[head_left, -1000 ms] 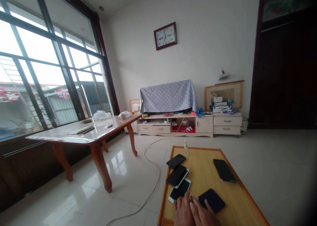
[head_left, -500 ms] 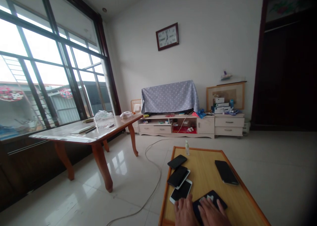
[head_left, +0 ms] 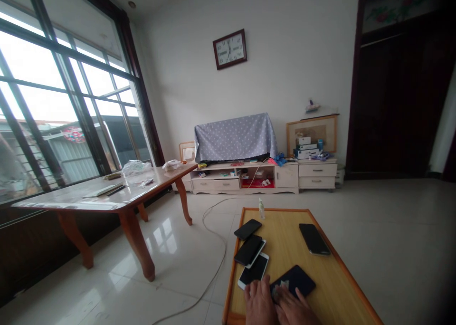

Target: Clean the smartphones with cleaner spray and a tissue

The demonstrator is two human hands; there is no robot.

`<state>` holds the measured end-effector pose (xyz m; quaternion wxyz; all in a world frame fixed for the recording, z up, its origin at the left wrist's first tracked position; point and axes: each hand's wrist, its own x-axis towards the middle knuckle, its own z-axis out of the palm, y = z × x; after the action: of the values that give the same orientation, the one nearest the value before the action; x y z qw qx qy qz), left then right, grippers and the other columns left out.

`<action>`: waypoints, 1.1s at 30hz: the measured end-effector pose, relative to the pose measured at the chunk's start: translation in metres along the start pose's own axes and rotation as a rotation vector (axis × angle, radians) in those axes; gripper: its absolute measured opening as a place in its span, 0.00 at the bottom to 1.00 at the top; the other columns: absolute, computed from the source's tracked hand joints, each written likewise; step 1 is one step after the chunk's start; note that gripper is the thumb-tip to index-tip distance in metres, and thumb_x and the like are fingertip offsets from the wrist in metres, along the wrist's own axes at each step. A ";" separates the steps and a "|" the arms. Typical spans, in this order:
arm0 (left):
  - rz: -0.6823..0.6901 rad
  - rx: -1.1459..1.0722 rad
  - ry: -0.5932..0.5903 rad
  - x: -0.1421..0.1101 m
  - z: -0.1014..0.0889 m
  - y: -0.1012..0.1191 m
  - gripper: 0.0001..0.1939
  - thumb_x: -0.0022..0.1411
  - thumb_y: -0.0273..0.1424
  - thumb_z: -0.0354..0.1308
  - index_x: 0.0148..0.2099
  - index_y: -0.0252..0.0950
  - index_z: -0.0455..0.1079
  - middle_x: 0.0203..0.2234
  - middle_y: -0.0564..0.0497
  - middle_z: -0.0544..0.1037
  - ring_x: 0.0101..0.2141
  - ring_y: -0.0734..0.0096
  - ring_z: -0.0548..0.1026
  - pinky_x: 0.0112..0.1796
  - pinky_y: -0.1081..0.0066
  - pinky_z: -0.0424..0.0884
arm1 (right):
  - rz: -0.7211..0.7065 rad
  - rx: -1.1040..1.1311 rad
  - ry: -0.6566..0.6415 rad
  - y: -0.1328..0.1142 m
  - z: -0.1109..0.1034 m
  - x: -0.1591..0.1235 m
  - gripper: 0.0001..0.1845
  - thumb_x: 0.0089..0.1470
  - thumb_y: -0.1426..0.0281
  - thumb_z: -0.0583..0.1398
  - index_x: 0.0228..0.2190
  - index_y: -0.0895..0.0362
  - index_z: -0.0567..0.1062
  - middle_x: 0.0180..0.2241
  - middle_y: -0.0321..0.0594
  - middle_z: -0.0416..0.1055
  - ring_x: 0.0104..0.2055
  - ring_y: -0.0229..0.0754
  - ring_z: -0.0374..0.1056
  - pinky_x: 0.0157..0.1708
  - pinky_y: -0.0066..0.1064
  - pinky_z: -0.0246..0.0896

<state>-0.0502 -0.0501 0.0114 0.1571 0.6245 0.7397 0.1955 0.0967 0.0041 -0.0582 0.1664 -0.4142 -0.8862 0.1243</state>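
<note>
On the wooden table (head_left: 278, 253), a dark blue phone (head_left: 299, 280) lies in front of me. My right hand (head_left: 294, 306) presses a crumpled whitish wipe (head_left: 283, 285) onto its left part, fingers bent over the wipe. At the phone's left edge is my left hand (head_left: 259, 302), its fingers curled and its thumb against that edge; the contact is partly hidden. Just beyond the left hand lies a white-framed phone (head_left: 253, 270). Further up, a black phone (head_left: 248, 250) rests on another white-edged one.
Another black phone (head_left: 248, 229) lies near the table's left rim, and one more phone (head_left: 314, 239) at the right. A small spray bottle (head_left: 261, 209) stands at the far end. A cable (head_left: 213, 268) runs over the floor towards a TV cabinet (head_left: 228, 185). A larger table (head_left: 135, 196) stands left.
The view has turned slightly right. My right hand and the wipe have slid left across the dark blue phone, uncovering more of its right side. My left hand stays at the phone's left edge.
</note>
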 end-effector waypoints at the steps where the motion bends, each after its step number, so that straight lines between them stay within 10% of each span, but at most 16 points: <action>1: 0.002 0.017 0.005 0.000 0.001 0.001 0.33 0.60 0.35 0.49 0.67 0.38 0.62 0.57 0.44 0.73 0.60 0.53 0.65 0.64 0.55 0.49 | 0.031 0.001 0.007 0.002 -0.004 -0.001 0.26 0.67 0.58 0.47 0.57 0.48 0.75 0.61 0.42 0.68 0.64 0.55 0.63 0.65 0.52 0.52; 6: -0.001 0.063 0.024 -0.003 -0.001 0.008 0.45 0.45 0.41 0.62 0.66 0.36 0.63 0.58 0.41 0.72 0.60 0.45 0.63 0.65 0.52 0.45 | 0.287 -0.123 0.185 0.028 -0.020 -0.008 0.29 0.67 0.56 0.47 0.56 0.56 0.76 0.60 0.50 0.69 0.65 0.60 0.61 0.65 0.58 0.49; 13: 0.096 -0.006 0.080 -0.002 0.005 0.001 0.38 0.50 0.40 0.60 0.64 0.37 0.65 0.54 0.41 0.75 0.56 0.48 0.67 0.61 0.54 0.52 | -0.052 0.023 0.169 0.016 0.000 -0.024 0.23 0.65 0.57 0.52 0.51 0.51 0.80 0.55 0.45 0.75 0.58 0.53 0.71 0.61 0.43 0.61; 20: 0.135 0.049 0.109 0.000 0.014 0.001 0.39 0.48 0.41 0.61 0.63 0.37 0.64 0.54 0.42 0.74 0.57 0.49 0.65 0.62 0.54 0.50 | 0.284 -0.050 0.231 0.037 -0.029 -0.027 0.28 0.67 0.58 0.48 0.56 0.61 0.76 0.60 0.54 0.68 0.65 0.59 0.61 0.66 0.56 0.49; 26: 0.132 0.031 0.121 0.001 0.014 -0.001 0.35 0.51 0.36 0.60 0.62 0.36 0.65 0.52 0.43 0.75 0.56 0.50 0.67 0.61 0.54 0.52 | -0.029 0.034 0.069 0.000 -0.024 -0.028 0.24 0.67 0.62 0.50 0.57 0.54 0.75 0.60 0.47 0.70 0.63 0.55 0.64 0.65 0.50 0.53; 33: 0.164 0.053 0.184 0.003 0.021 0.004 0.36 0.49 0.40 0.63 0.60 0.36 0.67 0.51 0.43 0.76 0.55 0.50 0.68 0.60 0.55 0.53 | 0.291 0.027 0.168 0.006 -0.049 -0.016 0.24 0.65 0.66 0.49 0.54 0.58 0.78 0.58 0.51 0.71 0.64 0.55 0.63 0.67 0.53 0.47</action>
<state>-0.0377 -0.0448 -0.0051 0.0556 0.6662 0.7023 0.2447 0.1299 -0.0007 -0.0187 0.2261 -0.5446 -0.7981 0.1239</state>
